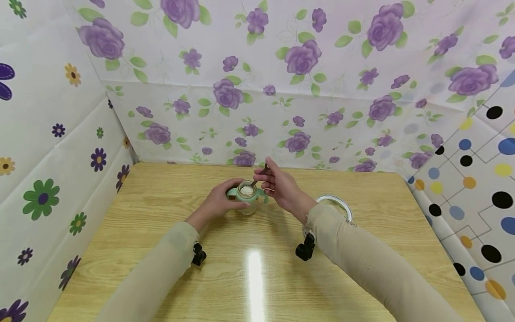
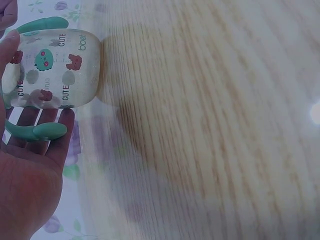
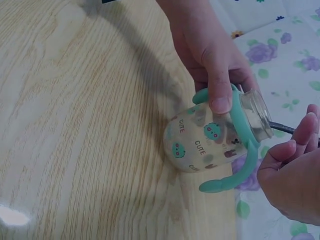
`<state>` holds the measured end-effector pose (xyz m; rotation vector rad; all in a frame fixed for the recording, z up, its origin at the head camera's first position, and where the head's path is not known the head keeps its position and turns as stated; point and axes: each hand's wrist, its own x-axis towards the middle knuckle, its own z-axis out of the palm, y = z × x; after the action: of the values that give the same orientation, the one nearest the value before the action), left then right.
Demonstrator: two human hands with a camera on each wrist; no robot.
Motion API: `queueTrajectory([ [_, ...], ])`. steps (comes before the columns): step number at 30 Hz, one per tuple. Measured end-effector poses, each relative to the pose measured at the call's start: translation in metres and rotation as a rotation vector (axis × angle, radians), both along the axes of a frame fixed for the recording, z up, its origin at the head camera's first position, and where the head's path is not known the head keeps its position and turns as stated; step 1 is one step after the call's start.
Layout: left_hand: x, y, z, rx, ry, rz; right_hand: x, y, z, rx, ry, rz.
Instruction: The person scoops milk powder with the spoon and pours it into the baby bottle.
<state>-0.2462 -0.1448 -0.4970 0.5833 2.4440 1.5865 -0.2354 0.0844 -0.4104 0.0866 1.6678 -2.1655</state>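
Observation:
A clear baby bottle point(image 3: 187, 145) with small cartoon prints and "CUTE" lettering stands on the table, its lid off. Around its neck fits a mint-green collar with two handles point(image 3: 225, 184). White powder point(image 1: 247, 190) shows inside the mouth. My left hand point(image 1: 221, 199) grips the bottle from the left, thumb across the near side and fingers behind one handle. Just above the rim, my right hand point(image 1: 283, 188) pinches the dark, thin handle of a utensil point(image 3: 282, 128), which slants down into the mouth. Its lower end is hidden in the bottle.
Right of the bottle, partly behind my right forearm, lies a round silver-rimmed dish point(image 1: 342, 202). The wooden table point(image 1: 225, 268) meets a purple-flowered cloth wall point(image 1: 217, 129) at the back, with patterned walls on both sides.

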Motion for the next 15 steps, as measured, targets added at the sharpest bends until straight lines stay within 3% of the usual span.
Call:
queueTrajectory([
  [8, 0.001, 0.0, 0.001, -0.017, -0.002, 0.007, 0.0, 0.005, -0.001, 0.051, 0.035, 0.038],
  [15, 0.001, 0.0, 0.001, -0.01, -0.004, 0.009, -0.001, 0.013, 0.001, 0.165, 0.129, 0.114],
])
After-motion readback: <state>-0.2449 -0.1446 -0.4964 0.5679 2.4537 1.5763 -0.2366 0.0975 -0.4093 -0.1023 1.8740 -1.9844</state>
